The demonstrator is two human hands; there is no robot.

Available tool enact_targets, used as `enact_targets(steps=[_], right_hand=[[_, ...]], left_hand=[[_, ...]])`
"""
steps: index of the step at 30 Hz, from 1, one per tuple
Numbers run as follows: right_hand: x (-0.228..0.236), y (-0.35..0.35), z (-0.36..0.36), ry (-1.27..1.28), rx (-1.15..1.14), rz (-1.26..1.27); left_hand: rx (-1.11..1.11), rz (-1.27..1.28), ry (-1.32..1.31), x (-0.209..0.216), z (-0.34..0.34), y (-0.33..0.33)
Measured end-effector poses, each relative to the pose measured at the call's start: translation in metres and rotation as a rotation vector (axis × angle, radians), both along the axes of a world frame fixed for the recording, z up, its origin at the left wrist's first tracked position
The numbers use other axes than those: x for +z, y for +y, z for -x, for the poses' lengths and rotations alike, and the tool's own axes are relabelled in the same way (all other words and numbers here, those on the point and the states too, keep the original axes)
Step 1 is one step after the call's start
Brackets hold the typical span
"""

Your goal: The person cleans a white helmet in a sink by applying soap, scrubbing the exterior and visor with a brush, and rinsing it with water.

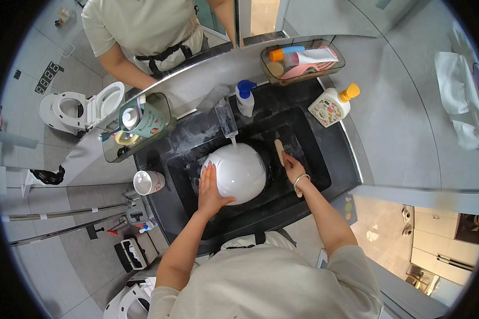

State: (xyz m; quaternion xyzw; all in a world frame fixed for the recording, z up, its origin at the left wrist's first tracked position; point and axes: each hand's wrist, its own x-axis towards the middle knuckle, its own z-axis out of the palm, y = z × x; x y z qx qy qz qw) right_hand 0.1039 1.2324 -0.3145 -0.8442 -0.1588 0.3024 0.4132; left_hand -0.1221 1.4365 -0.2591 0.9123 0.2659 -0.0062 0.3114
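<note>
A glossy white dome-shaped object [240, 173] rests in the black sink [316, 165]; I cannot tell whether it is a helmet or an upturned bowl. My left hand [213, 194] grips its near left side, fingers spread along the surface and thumb toward the near edge. From the tap [226, 121], a thin stream of water falls on its far edge. To the right of the dome, my right hand [295, 169] is closed round a long beige stick-like tool [279, 151], which points away from me. The tool's middle is hidden by the hand.
Behind the sink stands a white pump bottle [245, 101] with a blue top. A yellow-capped bottle [330, 107] is at the far right corner, a white cup [148, 182] at the left. Clear trays [335, 68] of toiletries line the wall below the mirror [159, 32].
</note>
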Motion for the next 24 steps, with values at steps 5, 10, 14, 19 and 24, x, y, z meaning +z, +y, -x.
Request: enact_targets(steps=[5, 10, 14, 19, 24], right_hand=[[0.034, -0.003, 0.025, -0.111, 0.196, -0.123], [-0.002, -0.023, -0.005, 0.003, 0.052, 0.028], [0.007, -0.021, 0.013, -0.106, 0.145, -0.097], [0.06, 0.016, 0.032, -0.079, 0.301, -0.074], [0.043, 0.022, 0.013, -0.062, 0.238, -0.085]], left_hand=[[0.003, 0.0, -0.005, -0.005, 0.001, -0.001], [-0.008, -0.01, 0.001, -0.004, 0.001, -0.001], [0.006, -0.012, -0.004, -0.003, 0.002, -0.002], [0.002, -0.014, -0.014, -0.004, 0.003, -0.001], [0.004, -0.003, -0.034, -0.004, 0.002, -0.001]])
